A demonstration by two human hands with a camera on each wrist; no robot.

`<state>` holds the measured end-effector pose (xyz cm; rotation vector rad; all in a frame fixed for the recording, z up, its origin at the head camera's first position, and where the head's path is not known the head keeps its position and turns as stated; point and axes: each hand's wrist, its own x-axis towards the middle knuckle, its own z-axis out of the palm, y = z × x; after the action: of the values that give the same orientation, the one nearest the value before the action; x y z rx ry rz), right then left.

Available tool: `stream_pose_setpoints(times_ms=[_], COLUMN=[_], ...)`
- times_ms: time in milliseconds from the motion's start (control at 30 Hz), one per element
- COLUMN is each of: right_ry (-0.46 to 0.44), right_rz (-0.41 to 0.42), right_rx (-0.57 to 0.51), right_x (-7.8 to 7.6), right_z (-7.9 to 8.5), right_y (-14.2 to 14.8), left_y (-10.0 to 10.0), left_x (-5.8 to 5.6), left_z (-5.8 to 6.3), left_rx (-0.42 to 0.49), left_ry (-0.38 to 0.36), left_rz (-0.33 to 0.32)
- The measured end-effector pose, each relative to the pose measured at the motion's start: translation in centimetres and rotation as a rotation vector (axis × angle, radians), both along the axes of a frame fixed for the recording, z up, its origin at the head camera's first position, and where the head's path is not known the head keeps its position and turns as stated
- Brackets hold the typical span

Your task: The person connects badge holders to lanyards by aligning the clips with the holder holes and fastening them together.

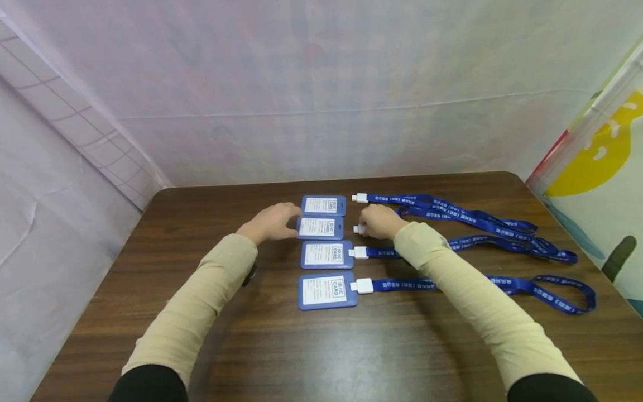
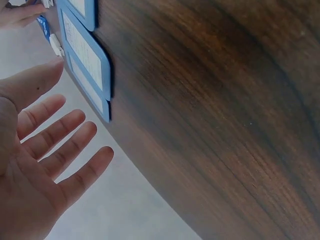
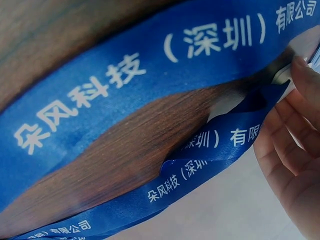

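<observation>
Several blue badge holders with white ID/IC cards lie in a column on the table. My left hand (image 1: 273, 222) is at the left edge of the second-farthest badge holder (image 1: 320, 228), thumb and fingers spread; whether it touches is unclear. In the left wrist view the fingers (image 2: 82, 175) look nearly straight. Right of that badge holder, my right hand (image 1: 380, 221) pinches the white clip (image 1: 359, 229) of a blue lanyard (image 3: 200, 55) with white lettering. The clip stands slightly apart from the badge holder's slot. My fingers partly hide the clip.
The two nearer badge holders (image 1: 327, 290) have white lanyard clips (image 1: 364, 286) at their slots. Beyond my right hand, another clip (image 1: 360, 197) lies apart from the farthest badge holder (image 1: 324, 205). Lanyard straps (image 1: 565, 298) stretch right across the brown table (image 1: 281, 357). A pale curtain (image 1: 321, 111) hangs behind.
</observation>
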<state>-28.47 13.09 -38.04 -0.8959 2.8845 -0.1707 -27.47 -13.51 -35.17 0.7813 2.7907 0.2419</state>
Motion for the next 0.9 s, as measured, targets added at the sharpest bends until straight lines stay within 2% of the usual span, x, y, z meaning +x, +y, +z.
stream_pose_setpoints(times_ms=[333,667,900], right_ry=[-0.012,0.021,0.053], right_rz=[-0.007,0.011,0.031], right_rx=[-0.013,-0.014,-0.01], right_x=[0.2,0.1,0.0], right_z=[0.2,-0.1,-0.5], right_y=[-0.1,0.1,0.3], left_y=[0.5,1.1,1.3], left_x=[-1.0,-1.6,-1.9], left_z=[-0.6,-1.2,-1.7], left_rx=[-0.029,-0.046,-0.084], left_ry=[-0.008,0.019,0.006], left_rz=[-0.016,-0.045,-0.029])
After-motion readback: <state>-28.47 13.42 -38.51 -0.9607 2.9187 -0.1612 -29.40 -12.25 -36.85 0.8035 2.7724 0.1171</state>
